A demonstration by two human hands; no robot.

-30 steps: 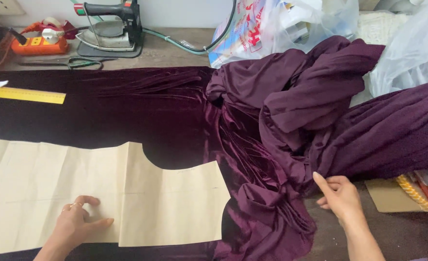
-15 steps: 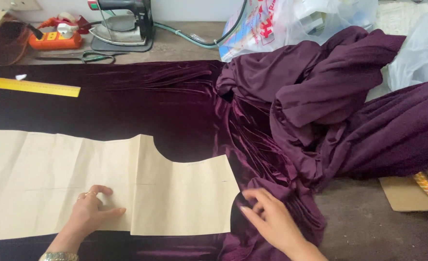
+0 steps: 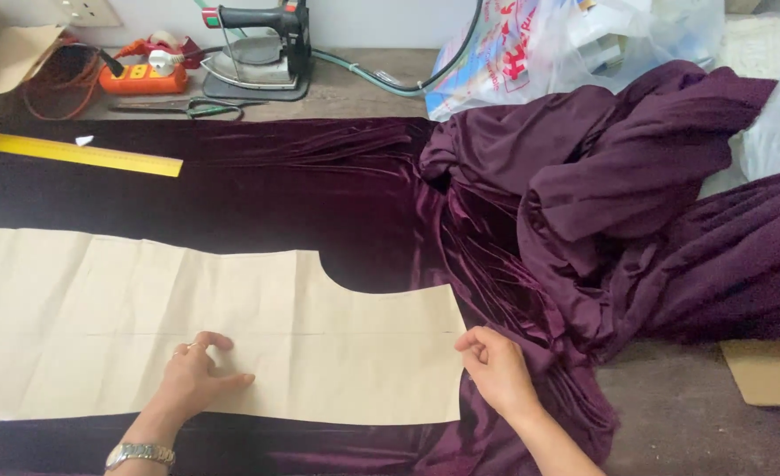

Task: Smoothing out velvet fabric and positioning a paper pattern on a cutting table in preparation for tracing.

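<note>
Pressing flat on the cream paper pattern (image 3: 222, 344), the left hand (image 3: 198, 379) has shifted a little toward the pattern's middle since the earlier frames, fingers spread and holding nothing, a metal watch (image 3: 140, 455) on its wrist. The right hand (image 3: 498, 370) has travelled from the bare surface (image 3: 698, 423) at the far right, across the bunched cloth, and now rests at the pattern's right edge; its grip is narrow, fingers curled on the purple velvet fabric (image 3: 319, 203) just beside the paper, though whether it pinches cloth or paper I cannot tell. The pattern lies on the smoothed stretch of fabric, its curved notch facing away from the person, while the rest of the cloth heaps up on the right. A translucent plastic bag (image 3: 549, 48) with red and blue print sits behind that heap, its contents unclear. A yellow ruler (image 3: 73, 152) lies across the fabric's far left, with scissors (image 3: 187, 107), an orange power strip (image 3: 143, 78) and an iron (image 3: 253, 53) beyond it. Brown cardboard (image 3: 765, 370) shows at the right edge
</note>
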